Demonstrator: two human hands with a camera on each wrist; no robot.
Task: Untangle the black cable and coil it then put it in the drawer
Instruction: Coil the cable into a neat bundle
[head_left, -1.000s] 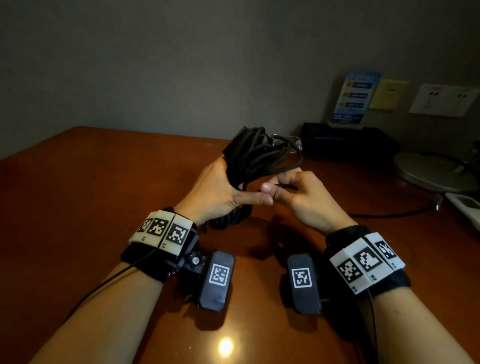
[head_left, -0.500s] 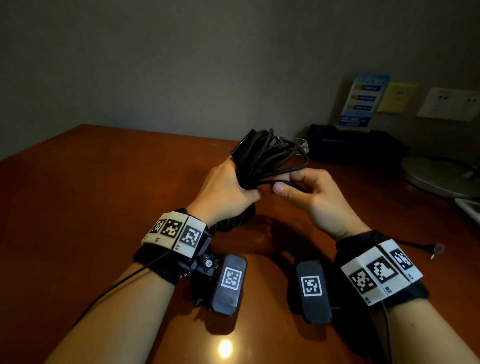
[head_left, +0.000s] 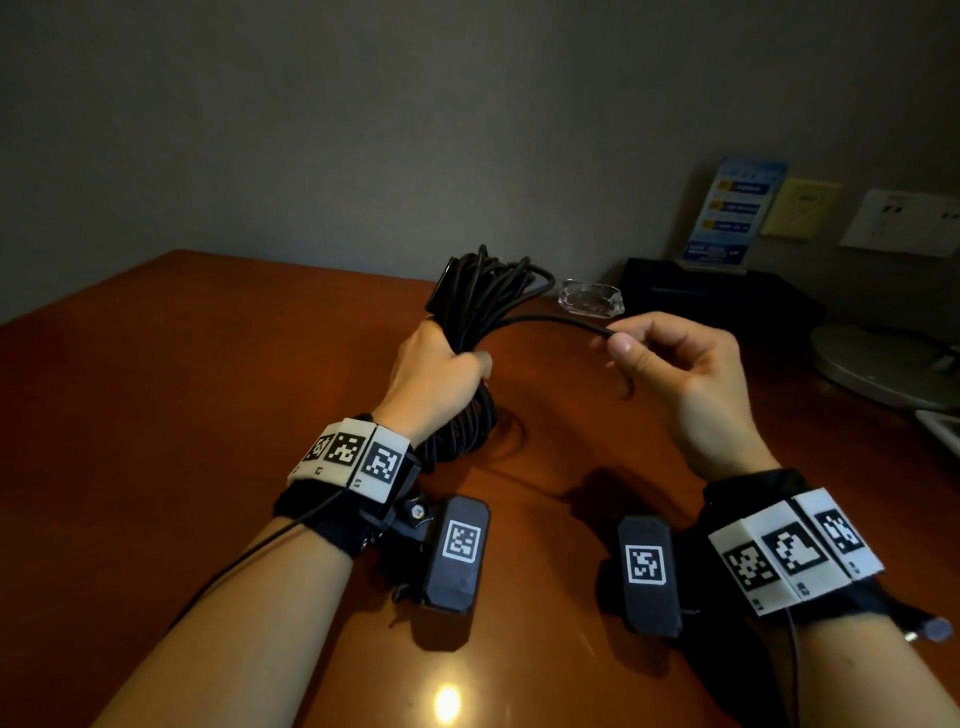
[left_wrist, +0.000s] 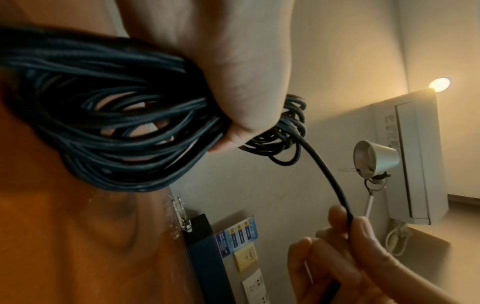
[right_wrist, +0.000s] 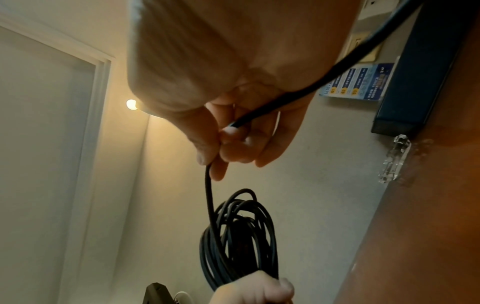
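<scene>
The black cable (head_left: 480, 304) is gathered into a bundle of several loops above the brown table (head_left: 182, 364). My left hand (head_left: 436, 371) grips the bundle round its middle, and the loops (left_wrist: 109, 131) bulge out behind my fist. One free strand (head_left: 550, 319) arcs from the bundle's top to my right hand (head_left: 670, 364), which pinches it (right_wrist: 207, 185) between thumb and forefinger. The strand's far end (right_wrist: 363, 49) runs on past my right palm. No drawer is in view.
A clear glass ashtray (head_left: 589, 299) sits just behind the hands. A black box (head_left: 717, 293) with a blue leaflet stand (head_left: 732, 208) stands at the back right by wall sockets (head_left: 904, 221). A round lamp base (head_left: 883, 364) sits at the right edge.
My right hand has moved right and away from the left, drawing one strand out of the bundle. The left hand keeps its grip on the loops.
</scene>
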